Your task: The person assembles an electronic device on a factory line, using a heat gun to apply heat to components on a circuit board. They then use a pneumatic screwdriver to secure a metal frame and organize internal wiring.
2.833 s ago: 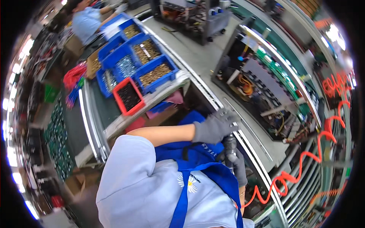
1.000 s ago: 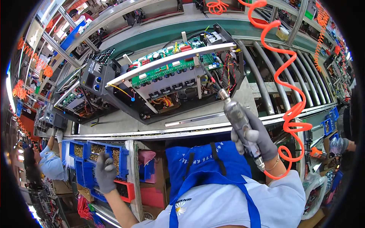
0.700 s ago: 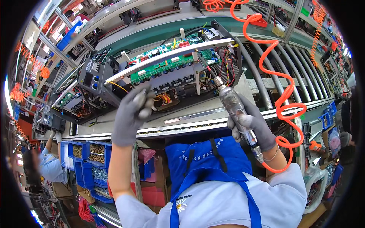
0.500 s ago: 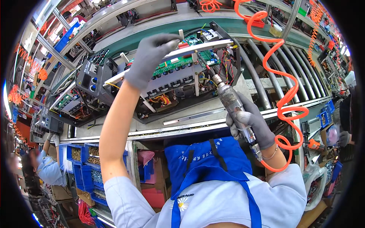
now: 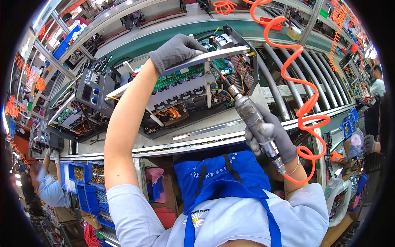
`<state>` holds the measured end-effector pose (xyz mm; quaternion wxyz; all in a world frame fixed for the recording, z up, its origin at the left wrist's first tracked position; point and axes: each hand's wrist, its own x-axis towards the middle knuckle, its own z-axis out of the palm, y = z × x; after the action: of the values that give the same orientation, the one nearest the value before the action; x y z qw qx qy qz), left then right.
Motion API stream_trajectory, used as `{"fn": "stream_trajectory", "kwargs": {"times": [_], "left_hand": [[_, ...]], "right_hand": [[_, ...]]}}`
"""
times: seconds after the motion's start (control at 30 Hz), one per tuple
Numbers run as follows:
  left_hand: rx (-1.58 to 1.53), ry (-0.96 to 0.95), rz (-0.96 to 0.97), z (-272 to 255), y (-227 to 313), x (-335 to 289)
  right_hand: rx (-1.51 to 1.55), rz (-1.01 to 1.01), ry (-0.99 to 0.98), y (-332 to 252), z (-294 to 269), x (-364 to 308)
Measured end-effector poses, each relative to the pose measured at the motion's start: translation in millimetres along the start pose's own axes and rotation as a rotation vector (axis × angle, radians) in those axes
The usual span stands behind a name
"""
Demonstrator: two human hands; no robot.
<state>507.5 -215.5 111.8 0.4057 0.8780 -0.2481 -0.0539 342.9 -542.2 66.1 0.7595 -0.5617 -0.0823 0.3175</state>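
In its grey glove, my left hand lies over the metal bar along the top of an open machine chassis. Its fingers curl over the bar's far edge. My right hand, also gloved, is wrapped round a pneumatic screwdriver. The driver slants up and to the left, and its long bit reaches the near side of the bar, right of my left hand. Whether the bit sits in a screw is too small to tell. Beneath the bar are a green circuit board and coloured wires.
An orange coiled air hose runs from the driver up past rollers. A second machine stands at left. A loose metal strip lies by the bench's front edge. Blue screw bins are below left; co-workers are at both sides.
My left hand has come down onto the bar and its fingers have closed over it. The driver's bit has moved up and left to the bar.
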Motion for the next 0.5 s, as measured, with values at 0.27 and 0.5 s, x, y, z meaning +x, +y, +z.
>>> {"fn": "stream_trajectory", "kwargs": {"times": [0.27, 0.5], "left_hand": [[0.034, -0.009, -0.013, -2, 0, 1], [-0.016, -0.019, -0.028, -5, -4, 3]], "right_hand": [[0.953, 0.096, -0.366, 24, 10, 8], [0.725, 0.036, -0.181, 27, 35, 1]]}}
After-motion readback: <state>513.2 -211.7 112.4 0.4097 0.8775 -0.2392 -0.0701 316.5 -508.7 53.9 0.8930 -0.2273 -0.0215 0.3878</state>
